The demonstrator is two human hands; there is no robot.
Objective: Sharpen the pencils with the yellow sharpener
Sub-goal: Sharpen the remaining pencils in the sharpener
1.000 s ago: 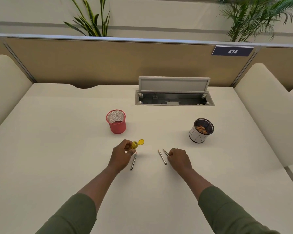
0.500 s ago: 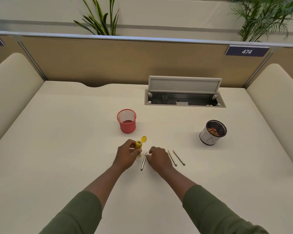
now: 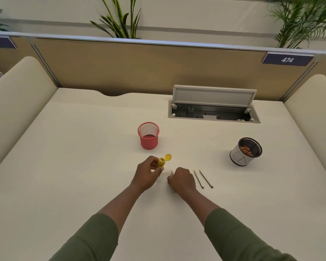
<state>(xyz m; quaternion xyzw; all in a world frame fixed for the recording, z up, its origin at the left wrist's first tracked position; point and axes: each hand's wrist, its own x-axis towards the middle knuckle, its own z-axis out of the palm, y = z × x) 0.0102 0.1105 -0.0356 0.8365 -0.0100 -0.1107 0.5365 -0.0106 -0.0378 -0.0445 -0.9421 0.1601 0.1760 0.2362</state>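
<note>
The left hand (image 3: 146, 176) holds the yellow sharpener (image 3: 161, 162), lid flipped open. The right hand (image 3: 181, 180) closes around a pencil (image 3: 172, 172). Two more pencils (image 3: 203, 179) lie on the table (image 3: 83, 166), just right of it.

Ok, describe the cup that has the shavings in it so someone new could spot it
Start at the open cable hatch in the desk. Nearer the person, to its right, stands a white cup with a dark rim. Unlike the red mesh cup, it holds brown shavings.
</note>
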